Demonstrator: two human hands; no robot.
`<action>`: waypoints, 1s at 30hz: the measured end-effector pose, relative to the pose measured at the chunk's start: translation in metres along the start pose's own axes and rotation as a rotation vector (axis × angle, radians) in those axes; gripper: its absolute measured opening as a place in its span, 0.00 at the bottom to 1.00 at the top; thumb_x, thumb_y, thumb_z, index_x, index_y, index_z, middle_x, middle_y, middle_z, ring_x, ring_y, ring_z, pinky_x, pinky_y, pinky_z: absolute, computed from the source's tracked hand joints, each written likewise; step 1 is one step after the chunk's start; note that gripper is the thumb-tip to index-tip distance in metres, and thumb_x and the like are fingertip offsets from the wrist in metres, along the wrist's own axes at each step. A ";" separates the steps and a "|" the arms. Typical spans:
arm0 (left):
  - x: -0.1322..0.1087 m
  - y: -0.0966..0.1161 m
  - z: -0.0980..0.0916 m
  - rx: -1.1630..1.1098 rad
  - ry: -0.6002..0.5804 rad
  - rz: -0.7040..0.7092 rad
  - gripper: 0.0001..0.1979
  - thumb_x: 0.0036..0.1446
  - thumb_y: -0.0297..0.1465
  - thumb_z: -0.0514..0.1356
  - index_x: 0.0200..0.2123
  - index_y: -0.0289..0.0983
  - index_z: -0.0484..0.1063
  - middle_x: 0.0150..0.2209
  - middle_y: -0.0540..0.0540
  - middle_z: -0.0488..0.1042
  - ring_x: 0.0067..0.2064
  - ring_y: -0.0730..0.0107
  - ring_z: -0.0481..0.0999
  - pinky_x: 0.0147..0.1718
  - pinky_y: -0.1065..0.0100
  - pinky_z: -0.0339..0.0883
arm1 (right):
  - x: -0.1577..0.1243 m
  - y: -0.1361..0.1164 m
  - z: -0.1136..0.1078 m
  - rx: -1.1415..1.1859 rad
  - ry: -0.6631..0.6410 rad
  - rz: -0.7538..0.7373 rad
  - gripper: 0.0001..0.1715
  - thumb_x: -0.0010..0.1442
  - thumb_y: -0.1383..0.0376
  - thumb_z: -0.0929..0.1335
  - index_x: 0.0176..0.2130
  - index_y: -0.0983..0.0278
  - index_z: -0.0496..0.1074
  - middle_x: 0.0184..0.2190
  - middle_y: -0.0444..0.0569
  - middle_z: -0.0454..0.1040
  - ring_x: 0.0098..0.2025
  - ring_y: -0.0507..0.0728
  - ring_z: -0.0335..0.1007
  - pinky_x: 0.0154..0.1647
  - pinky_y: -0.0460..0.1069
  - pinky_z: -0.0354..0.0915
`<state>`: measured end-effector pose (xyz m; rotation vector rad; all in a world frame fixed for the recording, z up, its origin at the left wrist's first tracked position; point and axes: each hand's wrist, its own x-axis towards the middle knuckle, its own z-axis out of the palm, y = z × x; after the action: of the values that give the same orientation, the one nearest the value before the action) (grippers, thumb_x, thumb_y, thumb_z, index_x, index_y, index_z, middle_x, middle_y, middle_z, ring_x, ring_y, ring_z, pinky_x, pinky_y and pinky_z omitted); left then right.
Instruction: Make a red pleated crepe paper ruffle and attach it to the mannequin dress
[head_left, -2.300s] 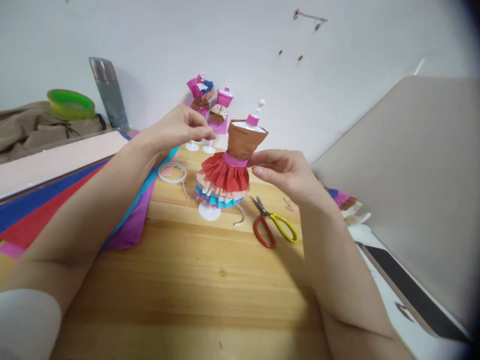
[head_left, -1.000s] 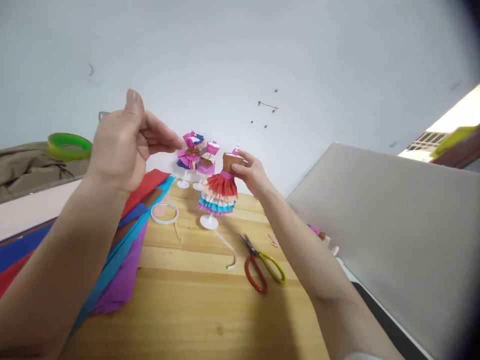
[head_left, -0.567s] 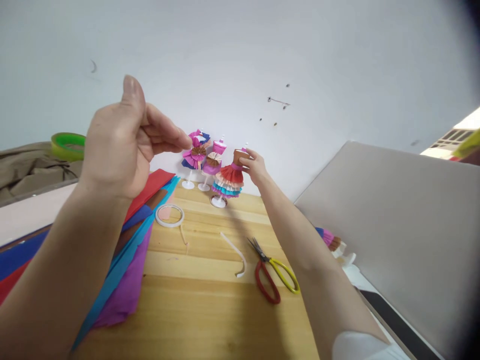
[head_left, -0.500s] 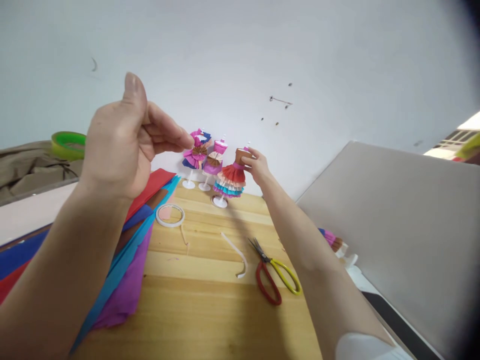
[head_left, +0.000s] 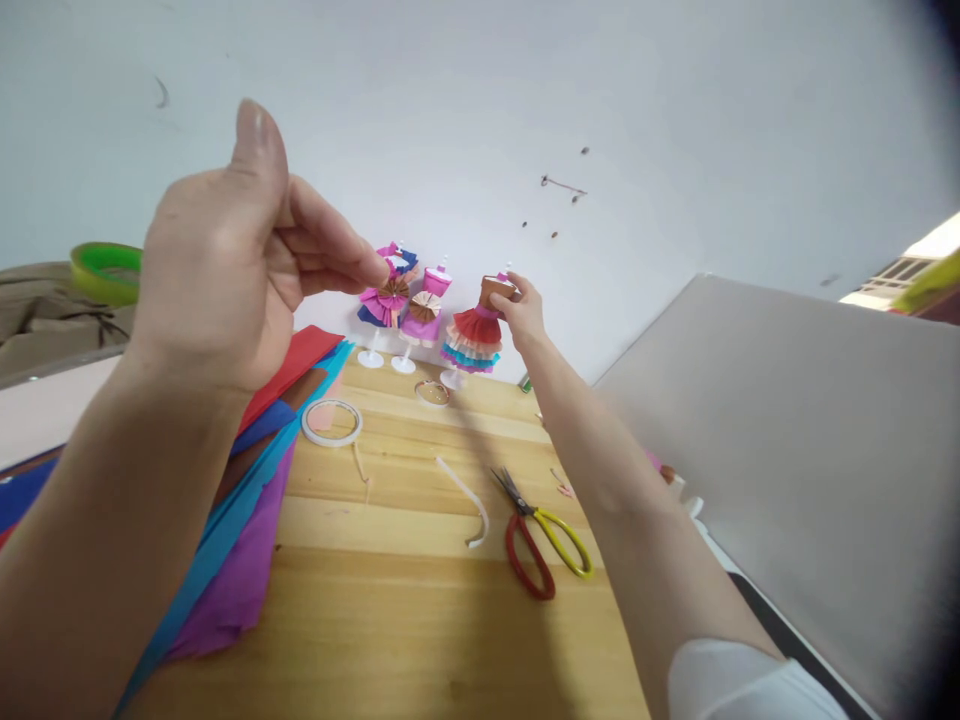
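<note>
Clamping the part-hidden bodice [head_left: 490, 293] of a dress form [head_left: 475, 327], grip of right hand [head_left: 526, 308]; grip of left hand [head_left: 225, 255] apart.

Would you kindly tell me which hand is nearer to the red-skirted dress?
Right: the right hand holds the dress by its brown top; the left hand is up in the air, farther left, not touching it.

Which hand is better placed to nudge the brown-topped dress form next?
Probably the right hand: it grips the dress form by its brown top, while the left hand hovers well apart, holding nothing visible.
</note>
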<state>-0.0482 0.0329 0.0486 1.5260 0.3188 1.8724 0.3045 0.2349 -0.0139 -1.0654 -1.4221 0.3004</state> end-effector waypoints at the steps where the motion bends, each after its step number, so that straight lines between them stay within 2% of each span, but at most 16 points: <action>1: 0.000 -0.001 0.000 0.010 -0.010 0.007 0.34 0.74 0.33 0.39 0.18 0.32 0.70 0.18 0.51 0.76 0.23 0.72 0.80 0.27 0.69 0.78 | 0.003 0.006 0.002 -0.006 0.009 -0.008 0.35 0.48 0.62 0.71 0.55 0.62 0.67 0.52 0.56 0.73 0.53 0.64 0.70 0.48 0.61 0.73; 8: 0.002 -0.005 -0.005 0.103 0.004 0.030 0.32 0.74 0.35 0.40 0.20 0.33 0.69 0.19 0.52 0.77 0.25 0.71 0.81 0.28 0.67 0.79 | 0.014 0.037 0.016 -0.009 0.040 0.045 0.32 0.49 0.64 0.70 0.54 0.62 0.68 0.49 0.55 0.74 0.48 0.62 0.72 0.43 0.61 0.74; 13: 0.001 -0.005 -0.003 0.165 -0.003 -0.001 0.32 0.74 0.36 0.40 0.19 0.33 0.68 0.20 0.52 0.76 0.25 0.73 0.80 0.29 0.69 0.77 | 0.017 0.038 0.018 0.016 0.045 0.093 0.31 0.48 0.65 0.69 0.53 0.63 0.68 0.45 0.53 0.75 0.42 0.59 0.74 0.41 0.59 0.75; 16: 0.001 -0.004 -0.002 0.156 0.007 -0.029 0.33 0.74 0.36 0.39 0.19 0.32 0.68 0.19 0.51 0.75 0.25 0.72 0.80 0.31 0.66 0.78 | 0.015 0.032 0.016 0.028 0.052 0.098 0.31 0.46 0.66 0.70 0.52 0.63 0.69 0.44 0.53 0.76 0.41 0.59 0.74 0.40 0.58 0.75; 20: 0.002 0.001 -0.002 0.111 0.043 -0.063 0.34 0.73 0.37 0.40 0.18 0.32 0.70 0.17 0.51 0.73 0.25 0.69 0.80 0.31 0.64 0.79 | 0.003 0.010 0.001 0.041 0.071 0.078 0.31 0.45 0.65 0.71 0.51 0.62 0.70 0.44 0.50 0.76 0.42 0.58 0.74 0.41 0.56 0.74; 23: 0.003 0.004 -0.002 0.092 0.058 -0.038 0.34 0.73 0.38 0.41 0.18 0.33 0.71 0.17 0.50 0.73 0.25 0.68 0.79 0.30 0.64 0.79 | -0.014 -0.019 -0.017 0.078 0.060 0.053 0.31 0.45 0.64 0.72 0.51 0.60 0.71 0.39 0.47 0.77 0.39 0.58 0.75 0.38 0.55 0.74; 26: 0.002 0.006 0.001 0.087 0.068 -0.031 0.33 0.73 0.38 0.43 0.18 0.34 0.71 0.16 0.51 0.73 0.25 0.67 0.79 0.30 0.64 0.79 | -0.046 -0.056 -0.026 0.176 0.007 0.088 0.26 0.46 0.62 0.74 0.46 0.59 0.73 0.38 0.45 0.78 0.37 0.57 0.76 0.36 0.53 0.74; 28: 0.000 0.008 0.003 0.087 0.068 -0.040 0.33 0.73 0.37 0.43 0.17 0.33 0.71 0.16 0.51 0.73 0.24 0.68 0.79 0.31 0.64 0.79 | -0.076 -0.080 -0.024 0.232 -0.055 0.133 0.22 0.45 0.60 0.75 0.42 0.60 0.75 0.36 0.45 0.79 0.36 0.56 0.76 0.35 0.52 0.74; 30: -0.001 0.011 0.005 0.074 0.070 -0.041 0.34 0.73 0.37 0.42 0.17 0.33 0.70 0.15 0.50 0.73 0.23 0.69 0.79 0.31 0.64 0.79 | -0.108 -0.100 -0.018 0.268 -0.118 0.158 0.24 0.44 0.58 0.77 0.42 0.60 0.76 0.36 0.46 0.80 0.36 0.58 0.77 0.36 0.53 0.74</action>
<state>-0.0472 0.0236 0.0556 1.4936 0.4534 1.9033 0.2572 0.0941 -0.0065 -0.9523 -1.3583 0.6591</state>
